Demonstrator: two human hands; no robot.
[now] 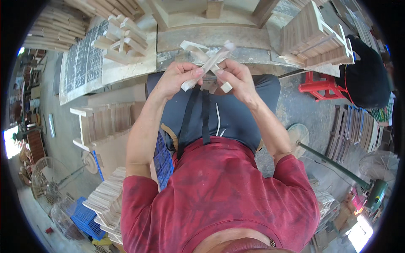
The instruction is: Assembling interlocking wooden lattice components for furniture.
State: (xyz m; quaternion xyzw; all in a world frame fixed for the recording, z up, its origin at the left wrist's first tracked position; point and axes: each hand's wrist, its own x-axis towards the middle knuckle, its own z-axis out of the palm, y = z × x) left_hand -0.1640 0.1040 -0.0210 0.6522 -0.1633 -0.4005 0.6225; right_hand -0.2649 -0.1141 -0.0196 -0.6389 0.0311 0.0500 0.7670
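The person's left hand [179, 78] and right hand [236, 76] meet in front of the chest, above the lap, and between them they carry a few short, pale, square-edged wooden sticks [209, 63] laid across one another. The left grip is closed round the lower end of one long stick, thumb on top, so the piece points up and away to the right. The right grip is closed too, fingers curled round another stick whose cut end shows just below the knuckles. Holding both ends this way seems meant to keep the crossed pieces steady against each other — one hand anchors while the other lines up. How the sticks join, if they join at all, cannot be told from here.

Just beyond the hands runs the worn grey desk [236, 36], its near edge close to the sticks. On it to the left lie small assembled pale wooden frames [122, 38], and to the right a slatted wooden rack [316, 38] stands tilted — both within easy reach, probably for that reason. More slatted racks [105, 124] rest by the person's left knee, beside a blue plastic crate [162, 158]. A red plastic stool [318, 86] stands well off to the right.
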